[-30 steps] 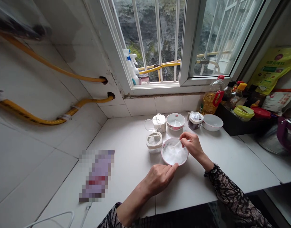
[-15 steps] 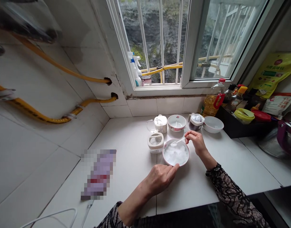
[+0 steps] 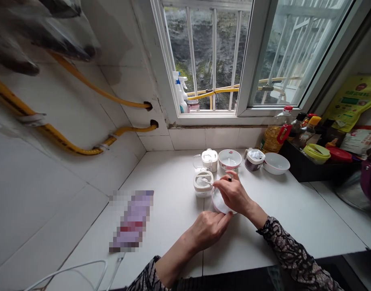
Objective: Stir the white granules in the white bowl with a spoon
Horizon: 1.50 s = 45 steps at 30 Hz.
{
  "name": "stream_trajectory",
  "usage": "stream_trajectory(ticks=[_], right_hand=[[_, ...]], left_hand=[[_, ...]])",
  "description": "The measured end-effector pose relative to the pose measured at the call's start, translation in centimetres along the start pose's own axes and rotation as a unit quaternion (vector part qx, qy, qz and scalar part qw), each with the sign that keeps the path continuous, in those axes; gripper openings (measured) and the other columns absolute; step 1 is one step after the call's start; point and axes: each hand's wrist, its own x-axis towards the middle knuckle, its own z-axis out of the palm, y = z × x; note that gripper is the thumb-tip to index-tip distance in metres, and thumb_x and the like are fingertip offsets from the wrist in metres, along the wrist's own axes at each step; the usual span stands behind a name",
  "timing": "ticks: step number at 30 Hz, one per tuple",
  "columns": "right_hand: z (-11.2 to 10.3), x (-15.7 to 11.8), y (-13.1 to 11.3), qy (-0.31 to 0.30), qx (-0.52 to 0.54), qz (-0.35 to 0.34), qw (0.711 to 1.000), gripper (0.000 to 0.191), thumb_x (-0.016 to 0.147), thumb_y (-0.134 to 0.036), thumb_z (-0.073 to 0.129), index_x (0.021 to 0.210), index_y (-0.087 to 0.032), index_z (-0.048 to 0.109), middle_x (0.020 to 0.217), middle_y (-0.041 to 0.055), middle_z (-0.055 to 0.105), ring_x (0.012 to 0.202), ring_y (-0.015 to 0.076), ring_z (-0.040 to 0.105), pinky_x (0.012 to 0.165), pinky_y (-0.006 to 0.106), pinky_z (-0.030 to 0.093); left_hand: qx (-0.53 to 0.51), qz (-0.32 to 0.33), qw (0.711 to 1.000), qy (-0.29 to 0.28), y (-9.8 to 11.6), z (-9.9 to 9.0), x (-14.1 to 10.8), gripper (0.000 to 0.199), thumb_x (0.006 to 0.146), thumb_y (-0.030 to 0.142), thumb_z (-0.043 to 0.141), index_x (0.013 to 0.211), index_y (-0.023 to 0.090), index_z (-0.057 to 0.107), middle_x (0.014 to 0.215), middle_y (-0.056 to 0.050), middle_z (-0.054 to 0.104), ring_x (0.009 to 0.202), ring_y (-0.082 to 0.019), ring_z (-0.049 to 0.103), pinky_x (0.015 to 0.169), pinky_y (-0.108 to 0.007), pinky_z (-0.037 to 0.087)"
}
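the right hand (image 3: 234,194) has its grip pinched together on the handle of a small white spoon (image 3: 207,182), whose head is at the mouth of the open-lidded seasoning jar (image 3: 203,195). the left hand (image 3: 208,228) touches the near rim of the bowl (image 3: 213,203) with white powder, which stands just beside the jar on the white surface (image 3: 173,210); how firmly this grip closes, i cannot tell, because the fingertips are partly hidden. to do this step well, i think the wrist should turn slowly and the spoon head remain low, inside the jar's mouth, so that no grain falls between jar and bowl (whether the spoon is loaded, i cannot see surely). the left hand should only steady the bowl, without tilting it. about writing: the yellow-green pouch (image 3: 352,101) and the white pouch (image 3: 359,139) carry print, and the oil bottle (image 3: 273,135) has a green label, but no word or brand is readable for me.
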Motion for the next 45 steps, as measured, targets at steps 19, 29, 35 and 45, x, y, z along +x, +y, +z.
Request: stream_trajectory(ticks=[19,29,35,45], right_hand=[[-2.3,-1.8,2.8,0.067,0.011,0.235,0.969,0.014,0.068,-0.016,0.051,0.060,-0.023,0.060,0.053,-0.0011,0.061,0.063,0.0190,0.054,0.083,0.037,0.042],[-3.0,-1.3,3.4,0.120,0.274,0.404,0.865,0.010,0.062,-0.024,0.053,0.060,-0.020,0.062,0.044,-0.0037,0.056,0.045,0.0134,0.050,0.054,0.027,0.042],[-3.1,-1.4,4.1,0.127,0.303,0.415,0.848,0.011,0.060,-0.024,0.053,0.059,-0.019,0.063,0.043,-0.0030,0.057,0.046,0.0126,0.050,0.056,0.028,0.044],[-2.0,-0.5,2.8,0.149,0.319,0.346,0.870,0.010,0.074,-0.028,0.059,0.075,-0.019,0.063,0.056,-0.0016,0.064,0.056,0.0156,0.059,0.068,0.032,0.049]], left_hand=[[0.008,-0.011,1.000,0.009,0.1,-0.4,0.1,0.023,0.095,0.005,0.037,0.109,0.007,0.056,0.059,0.002,0.058,0.044,-0.011,0.054,0.039,-0.023,0.036],[0.016,-0.011,1.000,-0.002,0.0,-0.1,-0.2,0.024,0.094,0.006,0.039,0.109,0.007,0.058,0.058,0.002,0.057,0.043,-0.010,0.052,0.038,-0.022,0.036],[0.016,-0.006,1.000,0.000,0.0,-0.2,-0.1,0.024,0.095,0.006,0.038,0.110,0.006,0.058,0.058,0.002,0.057,0.044,-0.010,0.051,0.039,-0.022,0.038],[0.007,-0.009,1.000,-0.004,0.0,0.1,-0.2,0.024,0.096,0.007,0.038,0.108,0.006,0.058,0.059,0.001,0.056,0.045,-0.010,0.051,0.041,-0.020,0.039]])
